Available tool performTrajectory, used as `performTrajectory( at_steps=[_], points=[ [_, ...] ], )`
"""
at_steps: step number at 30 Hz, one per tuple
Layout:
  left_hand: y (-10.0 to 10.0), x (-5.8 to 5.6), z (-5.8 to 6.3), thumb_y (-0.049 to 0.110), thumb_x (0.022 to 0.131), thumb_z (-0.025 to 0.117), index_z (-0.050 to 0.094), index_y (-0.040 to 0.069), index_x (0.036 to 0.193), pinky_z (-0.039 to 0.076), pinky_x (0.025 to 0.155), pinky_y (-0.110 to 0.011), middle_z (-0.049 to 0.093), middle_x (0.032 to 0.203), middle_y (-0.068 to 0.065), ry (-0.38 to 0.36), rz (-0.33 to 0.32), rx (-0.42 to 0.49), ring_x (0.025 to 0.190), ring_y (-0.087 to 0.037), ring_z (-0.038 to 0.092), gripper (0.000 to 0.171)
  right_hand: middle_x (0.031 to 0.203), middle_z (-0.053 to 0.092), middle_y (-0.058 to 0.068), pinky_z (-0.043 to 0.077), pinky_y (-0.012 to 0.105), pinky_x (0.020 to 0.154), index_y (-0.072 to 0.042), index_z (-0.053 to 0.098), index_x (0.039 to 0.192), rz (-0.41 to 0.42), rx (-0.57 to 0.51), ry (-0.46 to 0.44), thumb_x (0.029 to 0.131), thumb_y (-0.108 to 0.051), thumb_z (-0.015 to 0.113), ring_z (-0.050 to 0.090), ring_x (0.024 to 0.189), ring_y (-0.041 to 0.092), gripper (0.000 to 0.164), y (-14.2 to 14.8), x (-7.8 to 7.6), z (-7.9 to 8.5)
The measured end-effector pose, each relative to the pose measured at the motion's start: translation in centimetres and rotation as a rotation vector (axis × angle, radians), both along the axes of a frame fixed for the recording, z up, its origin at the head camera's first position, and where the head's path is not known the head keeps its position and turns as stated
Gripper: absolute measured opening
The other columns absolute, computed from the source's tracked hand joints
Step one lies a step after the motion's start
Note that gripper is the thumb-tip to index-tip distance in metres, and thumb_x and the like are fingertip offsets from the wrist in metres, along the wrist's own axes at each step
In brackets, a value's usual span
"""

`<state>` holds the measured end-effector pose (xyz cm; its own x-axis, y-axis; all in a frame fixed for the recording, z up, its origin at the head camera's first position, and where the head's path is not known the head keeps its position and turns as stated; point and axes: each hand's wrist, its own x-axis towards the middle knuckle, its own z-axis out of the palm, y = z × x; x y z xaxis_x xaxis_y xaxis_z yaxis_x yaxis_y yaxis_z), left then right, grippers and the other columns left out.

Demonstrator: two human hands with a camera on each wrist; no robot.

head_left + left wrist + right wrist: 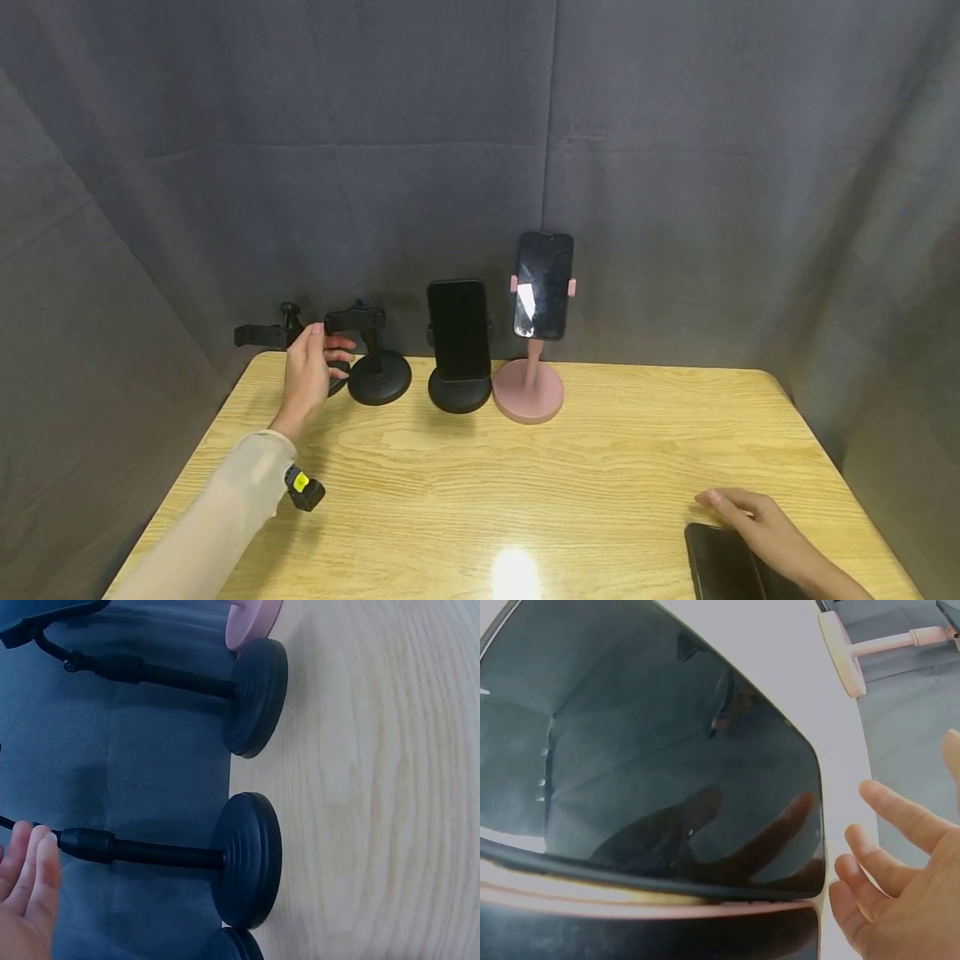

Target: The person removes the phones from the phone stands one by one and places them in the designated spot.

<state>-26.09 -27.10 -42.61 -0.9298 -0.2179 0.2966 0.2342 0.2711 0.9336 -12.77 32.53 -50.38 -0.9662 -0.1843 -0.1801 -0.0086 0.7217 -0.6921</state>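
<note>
My left hand (309, 371) reaches to the black phone stands at the back left. Its fingers (39, 881) are extended by the neck of a black stand (161, 853). The thumb is beside the holder of the second black stand (378, 379); whether it touches, I cannot tell. Behind the hand is another black stand (258, 335), its base partly hidden. My right hand (768, 533) hovers or rests at the edge of a black phone (720, 562) lying at the front right, its fingers loosely spread. Beside that phone lies a second dark phone (652, 930).
A black phone (459, 329) is upright in a third black stand (460, 396). To its right, a pink stand (528, 392) holds another phone (543, 287). Grey curtain (675, 208) hangs behind the wooden table (600, 467) and along its sides.
</note>
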Motion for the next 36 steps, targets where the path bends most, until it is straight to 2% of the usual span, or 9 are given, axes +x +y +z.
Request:
performTrajectory(
  at_steps=[3,6,11,17,23,27,29,34,36],
  points=[
    [-0.2,0.3,-0.3,0.038,0.112,0.021,0.055,-0.004,0.121,0.055,0.055,-0.02,0.068,0.089,0.005,-0.016,-0.019,0.012,0.071,0.002,0.066,0.055,0.135,0.061,0.028,0.054,0.055,0.094,0.004,0.063,0.13,-0.015,0.008,0.019,0.111,-0.029,0.038,0.057,0.125,0.048,0.046,-0.4,0.3,0.2],
    [-0.5,0.7,-0.7,0.04,0.112,0.019,0.055,-0.004,0.125,0.055,0.055,-0.022,0.068,0.089,0.008,-0.026,-0.039,0.025,0.071,0.0,0.067,0.058,0.138,0.058,0.029,0.051,0.062,0.095,0.004,0.061,0.132,-0.016,-0.013,0.018,0.112,-0.028,0.037,0.052,0.128,0.052,0.045,-0.8,0.5,0.4],
    [-1.2,1.6,-1.1,0.045,0.111,0.018,0.053,-0.005,0.126,0.056,0.059,-0.022,0.068,0.091,0.012,-0.039,-0.045,0.009,0.072,-0.001,0.068,0.063,0.142,0.055,0.029,0.048,0.065,0.098,0.005,0.055,0.138,-0.012,-0.037,-0.006,0.112,-0.031,0.036,0.047,0.133,0.053,0.049,-1.5,0.7,0.9],
    [-1.0,2.4,-1.0,0.036,0.113,0.026,0.054,-0.01,0.123,0.057,0.061,-0.022,0.071,0.091,0.013,-0.037,-0.09,0.041,0.073,-0.001,0.069,0.054,0.142,0.056,0.028,0.046,0.071,0.094,0.003,0.056,0.139,0.001,-0.049,0.055,0.111,-0.026,0.038,0.048,0.131,0.054,0.043,-2.6,1.0,1.5],
    [-0.2,3.1,-0.6,0.033,0.112,0.029,0.057,-0.005,0.12,0.057,0.061,-0.021,0.07,0.09,0.012,-0.022,-0.14,0.063,0.075,-0.004,0.07,0.048,0.143,0.055,0.028,0.049,0.069,0.093,0.0,0.055,0.141,0.029,-0.075,0.092,0.111,-0.023,0.039,0.046,0.132,0.054,0.04,-3.5,1.2,1.9],
    [0.3,3.6,-0.4,0.031,0.112,0.03,0.056,-0.005,0.121,0.058,0.064,-0.022,0.071,0.09,0.012,-0.039,-0.177,0.089,0.076,-0.004,0.07,0.045,0.144,0.056,0.026,0.052,0.061,0.094,-0.002,0.054,0.142,0.034,-0.075,0.113,0.111,-0.022,0.041,0.053,0.132,0.036,0.039,-3.9,1.3,2.2],
    [0.7,3.9,-0.4,0.03,0.112,0.031,0.055,-0.007,0.122,0.059,0.067,-0.024,0.071,0.091,0.011,-0.053,-0.197,0.104,0.077,-0.005,0.071,0.045,0.144,0.055,0.026,0.052,0.061,0.094,-0.002,0.054,0.142,0.041,-0.085,0.118,0.111,-0.021,0.041,0.052,0.132,0.035,0.039,-4.1,1.2,2.3],
    [1.5,4.7,-0.3,0.031,0.112,0.032,0.053,-0.009,0.126,0.059,0.075,-0.024,0.071,0.097,0.007,-0.077,-0.253,0.102,0.084,-0.007,0.071,0.047,0.144,0.052,0.032,0.051,0.066,0.092,0.004,0.051,0.142,0.07,-0.129,0.124,0.11,-0.017,0.041,0.046,0.131,0.056,0.04,-4.9,1.3,2.6],
    [1.9,4.9,-0.4,0.03,0.112,0.032,0.053,-0.01,0.127,0.059,0.079,-0.023,0.07,0.099,0.006,-0.08,-0.274,0.09,0.087,-0.007,0.071,0.047,0.145,0.05,0.033,0.052,0.066,0.091,0.005,0.05,0.143,0.077,-0.141,0.123,0.11,-0.017,0.042,0.046,0.129,0.058,0.04,-5.1,1.4,2.6]
  ],
)
